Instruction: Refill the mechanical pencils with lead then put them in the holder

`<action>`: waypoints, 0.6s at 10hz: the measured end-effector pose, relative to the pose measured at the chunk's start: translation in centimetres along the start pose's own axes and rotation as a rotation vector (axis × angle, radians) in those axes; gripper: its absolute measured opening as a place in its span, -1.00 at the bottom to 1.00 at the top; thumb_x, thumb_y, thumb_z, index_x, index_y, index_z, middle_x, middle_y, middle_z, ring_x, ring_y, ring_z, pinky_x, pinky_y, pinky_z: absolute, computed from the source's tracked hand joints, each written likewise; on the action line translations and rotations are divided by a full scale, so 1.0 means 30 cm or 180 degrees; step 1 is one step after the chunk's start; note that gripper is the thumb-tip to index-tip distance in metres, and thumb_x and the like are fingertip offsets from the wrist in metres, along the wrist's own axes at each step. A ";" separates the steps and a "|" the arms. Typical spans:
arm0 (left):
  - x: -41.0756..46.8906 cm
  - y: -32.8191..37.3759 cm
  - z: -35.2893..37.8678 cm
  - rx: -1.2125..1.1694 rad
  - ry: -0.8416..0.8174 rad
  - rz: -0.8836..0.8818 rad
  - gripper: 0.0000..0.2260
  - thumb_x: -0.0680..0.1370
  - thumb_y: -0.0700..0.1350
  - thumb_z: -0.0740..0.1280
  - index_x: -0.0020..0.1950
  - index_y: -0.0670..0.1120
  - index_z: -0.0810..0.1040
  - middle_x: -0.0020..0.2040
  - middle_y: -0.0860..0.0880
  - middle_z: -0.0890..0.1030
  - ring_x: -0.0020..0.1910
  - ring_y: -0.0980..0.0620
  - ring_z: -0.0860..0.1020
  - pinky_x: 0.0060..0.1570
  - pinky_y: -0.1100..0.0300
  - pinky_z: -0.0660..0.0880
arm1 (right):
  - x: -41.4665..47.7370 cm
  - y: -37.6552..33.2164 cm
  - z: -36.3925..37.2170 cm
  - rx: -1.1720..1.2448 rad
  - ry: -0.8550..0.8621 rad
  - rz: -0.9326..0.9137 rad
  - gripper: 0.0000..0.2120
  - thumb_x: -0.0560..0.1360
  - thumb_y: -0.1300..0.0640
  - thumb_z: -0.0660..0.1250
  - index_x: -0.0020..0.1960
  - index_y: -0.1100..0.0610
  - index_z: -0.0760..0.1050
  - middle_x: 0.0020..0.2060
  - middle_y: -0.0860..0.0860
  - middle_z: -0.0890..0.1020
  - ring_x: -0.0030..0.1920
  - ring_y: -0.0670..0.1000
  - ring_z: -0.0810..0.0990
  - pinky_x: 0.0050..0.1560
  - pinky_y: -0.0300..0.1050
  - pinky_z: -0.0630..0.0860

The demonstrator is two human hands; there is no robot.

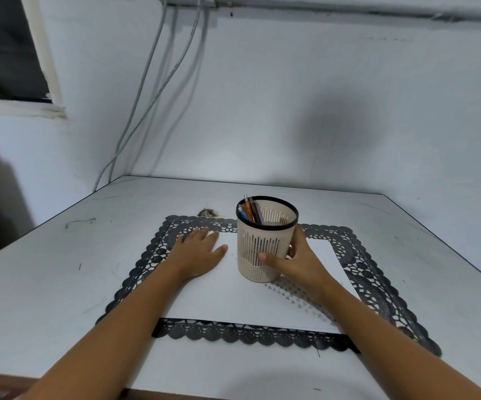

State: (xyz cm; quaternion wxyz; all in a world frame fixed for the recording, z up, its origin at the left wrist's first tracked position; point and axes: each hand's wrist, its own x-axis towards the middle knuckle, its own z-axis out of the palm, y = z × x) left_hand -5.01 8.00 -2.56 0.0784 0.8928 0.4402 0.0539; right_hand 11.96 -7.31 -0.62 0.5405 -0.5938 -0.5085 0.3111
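The holder (264, 243) stands upright on the mat (158, 255), mouth up; the right hand (294, 261) grips its side; the pencils (249, 210) lean inside – long axes near vertical, tops tilted left; the left hand (197, 251) rests flat, fingers straight.

Grey table (60, 269), black lace mat (372, 287) on it, speckled scrap (208, 212) beside
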 end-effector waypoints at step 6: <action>0.011 -0.025 -0.091 -0.0357 0.0280 0.0225 -0.54 0.57 0.16 0.08 0.45 0.06 0.20 0.50 -0.02 0.16 0.46 -0.02 0.15 0.40 -0.16 0.10 | -0.048 -0.041 -0.050 -0.0119 0.0036 0.0081 -0.03 0.21 -0.10 0.48 0.47 -0.14 -0.01 0.40 0.01 0.33 0.34 0.01 0.37 0.21 -0.07 0.43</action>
